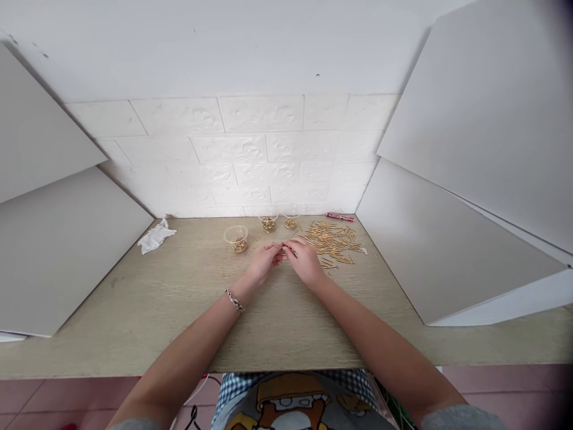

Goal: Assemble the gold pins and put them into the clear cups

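Left hand: your left hand (264,261), a bracelet (235,300) on its wrist, pinches one end of a thin gold pin (283,244).
Right hand: your right hand (305,258) pinches the pin's other end.
Pin: held just above the wooden table (179,298), beside the pile.
Pile: loose gold pins (333,240), just right of your hands.
Cups: three clear plastic cups (236,237) behind your hands.
Marker: red marker (339,217), behind the pile.
Tissue: crumpled tissue (155,237), far left of the cups.

Matt wood-grain table (179,310); shiny brass-look pins (333,239); clear plastic cups (236,237); crumpled tissue (156,236).
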### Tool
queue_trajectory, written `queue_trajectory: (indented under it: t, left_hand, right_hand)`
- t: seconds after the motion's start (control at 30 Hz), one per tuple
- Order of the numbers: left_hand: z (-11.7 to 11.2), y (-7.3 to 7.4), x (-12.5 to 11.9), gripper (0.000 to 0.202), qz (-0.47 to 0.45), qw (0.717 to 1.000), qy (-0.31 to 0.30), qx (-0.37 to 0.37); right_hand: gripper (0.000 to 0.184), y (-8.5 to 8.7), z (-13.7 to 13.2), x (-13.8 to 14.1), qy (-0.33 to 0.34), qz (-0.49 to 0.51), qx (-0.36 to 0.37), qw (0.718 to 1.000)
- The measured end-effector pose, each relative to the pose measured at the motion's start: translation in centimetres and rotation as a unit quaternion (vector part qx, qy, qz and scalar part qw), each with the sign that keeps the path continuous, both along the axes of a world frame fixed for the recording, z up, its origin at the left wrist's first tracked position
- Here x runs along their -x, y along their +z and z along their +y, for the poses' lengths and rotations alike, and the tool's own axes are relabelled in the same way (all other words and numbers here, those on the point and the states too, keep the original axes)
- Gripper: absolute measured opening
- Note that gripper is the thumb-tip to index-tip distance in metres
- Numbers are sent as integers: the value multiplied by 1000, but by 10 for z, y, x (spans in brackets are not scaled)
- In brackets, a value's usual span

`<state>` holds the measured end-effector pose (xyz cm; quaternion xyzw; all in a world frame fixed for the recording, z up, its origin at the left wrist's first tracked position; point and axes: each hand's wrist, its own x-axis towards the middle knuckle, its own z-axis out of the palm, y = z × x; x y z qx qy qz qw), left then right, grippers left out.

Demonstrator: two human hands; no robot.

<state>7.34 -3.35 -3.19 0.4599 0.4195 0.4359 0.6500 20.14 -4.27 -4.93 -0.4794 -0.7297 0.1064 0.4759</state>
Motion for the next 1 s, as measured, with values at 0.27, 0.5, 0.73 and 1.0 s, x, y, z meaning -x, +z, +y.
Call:
queue_trajectory:
  t: [0.27, 0.5, 0.73, 1.0]
  left_hand:
    - [5, -7, 1, 44, 94, 994, -11, -54]
    - [9, -6, 6, 46, 142, 988, -13, -62]
    - [13, -8, 6, 36, 176, 978, 41, -108]
    - [17, -14, 6, 33, 156, 981, 47, -104]
  right_hand:
    - [13, 1, 2, -5, -16, -20, 40, 999]
    - [15, -10, 14, -11, -38, -22, 70, 997]
    - [14, -23, 24, -17, -25, -55, 93, 994]
    - [19, -25, 27, -15, -1, -100, 82, 992]
